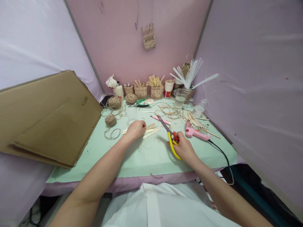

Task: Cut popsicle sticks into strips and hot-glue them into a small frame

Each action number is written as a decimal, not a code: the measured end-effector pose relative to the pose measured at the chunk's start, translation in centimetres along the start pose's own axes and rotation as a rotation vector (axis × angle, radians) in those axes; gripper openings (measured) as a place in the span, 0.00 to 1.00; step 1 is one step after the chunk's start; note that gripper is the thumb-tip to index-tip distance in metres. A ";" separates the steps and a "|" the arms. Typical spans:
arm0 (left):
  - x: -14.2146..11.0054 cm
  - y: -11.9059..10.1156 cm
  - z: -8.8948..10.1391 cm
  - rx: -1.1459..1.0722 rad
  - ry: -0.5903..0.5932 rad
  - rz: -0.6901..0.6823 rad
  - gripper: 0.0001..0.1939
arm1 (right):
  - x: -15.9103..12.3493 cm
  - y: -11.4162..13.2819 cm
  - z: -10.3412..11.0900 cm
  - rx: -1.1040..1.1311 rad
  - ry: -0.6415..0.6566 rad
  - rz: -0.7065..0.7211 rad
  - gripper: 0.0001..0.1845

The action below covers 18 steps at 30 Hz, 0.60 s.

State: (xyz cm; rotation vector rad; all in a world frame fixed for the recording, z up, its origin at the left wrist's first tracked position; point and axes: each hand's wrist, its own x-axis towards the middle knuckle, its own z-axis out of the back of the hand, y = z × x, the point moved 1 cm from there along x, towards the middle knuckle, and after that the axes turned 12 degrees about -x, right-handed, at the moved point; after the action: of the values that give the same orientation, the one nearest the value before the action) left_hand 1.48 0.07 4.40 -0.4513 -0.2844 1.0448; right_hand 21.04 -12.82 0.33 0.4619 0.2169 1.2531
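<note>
My right hand point(184, 148) is closed round the yellow handles of a pair of shears point(168, 131), blades pointing away toward the table's middle. My left hand point(135, 130) is curled, fingers pressed down on flat wooden craft sticks point(151, 130) lying on the mint-green table point(142, 157). What the left fingers grip beneath them is hidden. The shears' blades lie just right of those sticks.
A pink glue gun point(196, 133) with a black cord lies right of my hand. Twine balls point(110, 120), a pink tool point(159, 119), green pliers point(139, 104), stick-filled baskets point(156, 90), cups and loose sticks crowd the back. A cardboard sheet point(49, 119) leans at the left.
</note>
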 end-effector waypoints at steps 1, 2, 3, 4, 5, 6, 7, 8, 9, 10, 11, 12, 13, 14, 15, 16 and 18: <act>0.0 0.1 0.2 -0.018 -0.017 0.001 0.12 | 0.0 0.0 0.0 0.003 -0.001 -0.002 0.13; -0.1 0.2 0.3 -0.044 -0.040 -0.001 0.12 | 0.0 -0.1 -0.1 0.011 -0.004 -0.004 0.13; -0.1 0.3 0.5 -0.078 -0.069 -0.004 0.11 | 0.1 -0.2 -0.1 0.027 -0.010 -0.004 0.13; 0.0 0.4 0.6 -0.125 -0.100 -0.005 0.11 | 0.1 -0.3 -0.2 0.052 -0.019 -0.005 0.13; 0.0 0.5 0.7 -0.190 -0.132 -0.002 0.10 | 0.2 -0.5 -0.2 0.087 -0.029 -0.006 0.14; 0.1 0.5 0.7 -0.275 -0.158 0.006 0.09 | 0.3 -0.5 -0.3 0.134 -0.038 -0.007 0.15; 0.1 0.4 0.6 -0.384 -0.174 0.021 0.08 | 0.5 -0.5 -0.3 0.194 -0.044 -0.014 0.16; 0.2 0.3 0.4 -0.511 -0.177 0.045 0.07 | 0.7 -0.5 -0.2 0.268 -0.047 -0.023 0.17; 0.2 0.1 0.1 -0.650 -0.164 0.072 0.07 | 0.9 -0.3 -0.1 0.350 -0.047 -0.034 0.19; 0.1 -0.3 -0.3 -0.792 -0.132 0.101 0.07 | 1.2 0.0 0.0 0.434 -0.045 -0.044 0.20; -0.1 -0.7 -0.8 -0.923 -0.089 0.132 0.08 | 1.4 0.4 0.2 0.512 -0.044 -0.052 0.21; -0.3 -1.2 -1.3 -1.034 -0.037 0.148 0.09 | 1.8 0.8 0.4 0.579 -0.046 -0.059 0.22; -0.6 -1.7 -1.8 -1.122 0.009 0.164 0.10 | 2.1 1.3 0.6 0.627 -0.051 -0.066 0.23; -0.9 -2.2 -2.3 -1.188 0.046 0.178 0.11 | 2.4 1.8 0.7 0.667 -0.060 -0.070 0.23; -1.2 -2.6 -2.7 -1.235 0.069 0.187 0.13 | 2.7 2.1 0.8 0.701 -0.071 -0.078 0.24; -1.5 -2.9 -3.1 -1.274 0.083 0.201 0.13 | 3.0 2.4 0.9 0.727 -0.084 -0.086 0.24; -1.9 -3.3 -3.6 -1.339 0.115 0.226 0.14 | 3.5 2.7 1.0 0.755 -0.112 -0.100 0.24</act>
State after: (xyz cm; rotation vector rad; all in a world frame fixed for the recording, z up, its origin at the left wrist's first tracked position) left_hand 4.68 -3.83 2.82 -1.7658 -0.8399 0.9199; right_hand 20.23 -9.06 2.75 1.1505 0.6167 1.0129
